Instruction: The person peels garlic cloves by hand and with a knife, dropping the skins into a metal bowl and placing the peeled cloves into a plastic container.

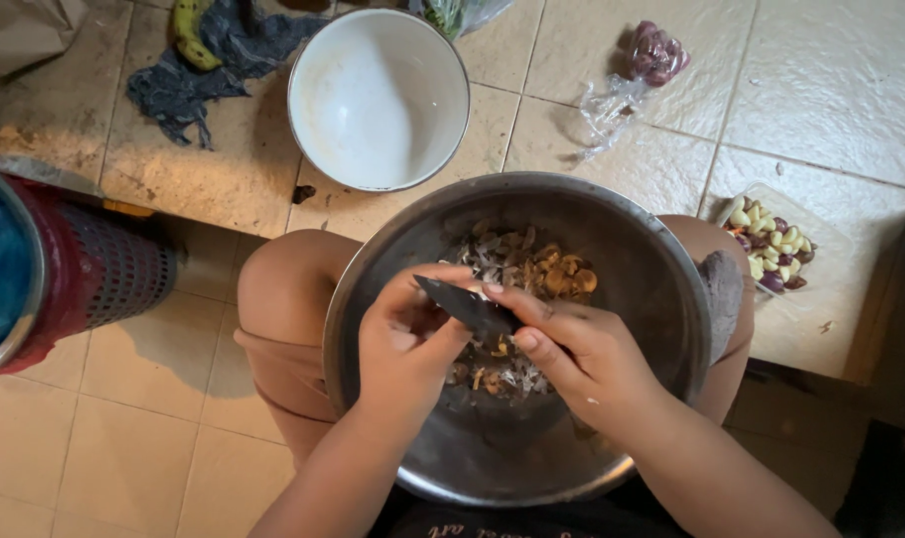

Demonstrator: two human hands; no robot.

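Dark, pointed knife blade (467, 307) pinched between both hands over peelings.

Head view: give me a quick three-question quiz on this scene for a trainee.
1. True or false: the knife is held above the metal bowl that rests on the person's lap.
2. Which hand grips the knife? A) left hand B) right hand C) neither
3. Fill in: the white bowl on the tiled floor is ____.

Key:
1. True. The dark blade lies over the peelings and small pieces in the bowl.
2. B. The right hand's fingers press on the blade, while the left hand holds something small against it.
3. Empty.
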